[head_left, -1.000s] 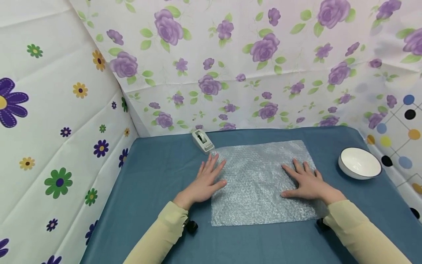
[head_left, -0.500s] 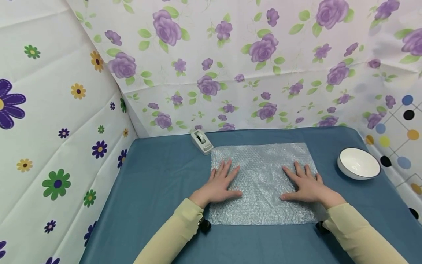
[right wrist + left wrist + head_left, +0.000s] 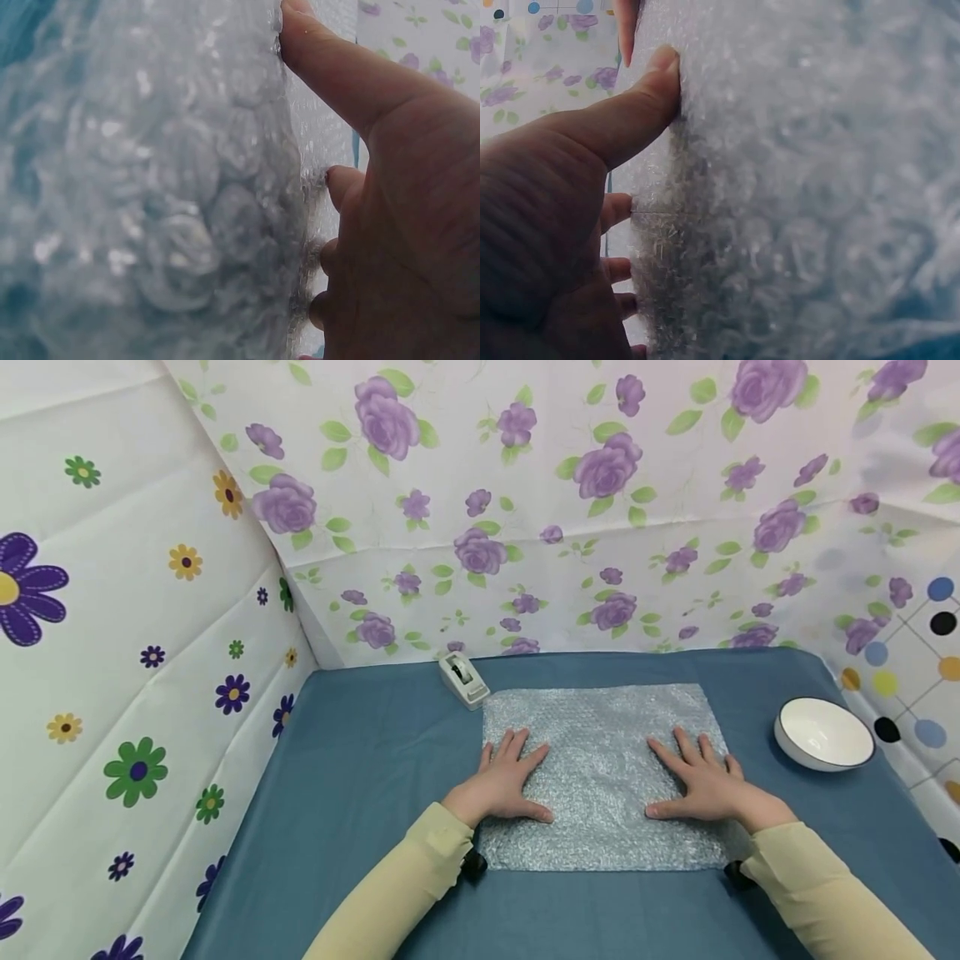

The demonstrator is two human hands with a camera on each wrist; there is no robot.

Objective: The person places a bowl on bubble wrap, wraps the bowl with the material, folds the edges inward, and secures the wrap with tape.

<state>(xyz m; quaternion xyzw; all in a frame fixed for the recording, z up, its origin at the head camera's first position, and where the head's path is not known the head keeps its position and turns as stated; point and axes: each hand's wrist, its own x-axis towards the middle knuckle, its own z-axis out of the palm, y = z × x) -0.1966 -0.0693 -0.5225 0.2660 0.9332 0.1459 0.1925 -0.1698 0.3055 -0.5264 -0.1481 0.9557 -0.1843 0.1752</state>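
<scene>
Resting on the wrap (image 3: pixel 600 760) near its left edge, the left hand (image 3: pixel 501 787) lies palm down, its fingers apart and stretched forward; its thumb points across toward the other hand. The right hand (image 3: pixel 708 787) rests near the opposite edge in much the same pose, fingers fanned out and thumb turned inward toward the left; a broad stretch of wrap lies between the two thumbs. The wrap spreads under both hands, reaching forward past the fingertips and back toward the wrists; in both wrist views its bubbles fill the side next to the hand, blurred in places, and the thumbs appear to touch its surface.

Ahead of the left fingertips and slightly to their left sits a tape dispenser (image 3: pixel 464 681), just beside the wrap's far corner; whether they touch is hard to tell. To the right of the right hand and a little forward, well apart from it, stands a white bowl (image 3: pixel 825 735), upright, with a dark rim. Blue cloth (image 3: pixel 360 760) lies beneath all of this; pale sleeves reach back from both wrists. Beyond the hands hangs a rose curtain (image 3: pixel 555 502); off to the left is a daisy curtain (image 3: pixel 135 693); past the bowl shows a dotted one.
</scene>
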